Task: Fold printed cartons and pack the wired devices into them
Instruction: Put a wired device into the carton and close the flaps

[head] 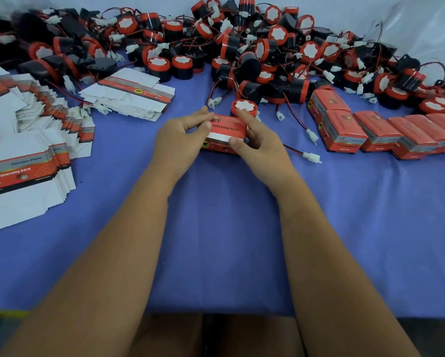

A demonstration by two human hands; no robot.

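Both hands (182, 136) (257, 140) around red carton (226, 130) on blue table (216, 228)

Even, soft indoor light, moderately bright, no hard glare. Faint shadows under the forearms on the blue cloth (216, 228). Wide-angle bend curves the frame edges. Slight softness overall; upper-left pile of devices (49, 47) and lower corners blur most. Center reasonably sharp.

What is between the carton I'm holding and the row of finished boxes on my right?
The carton sits in both hands. Between it and the packed boxes lie loose red-black wires with white connectors on the blue cloth; otherwise nothing visible.
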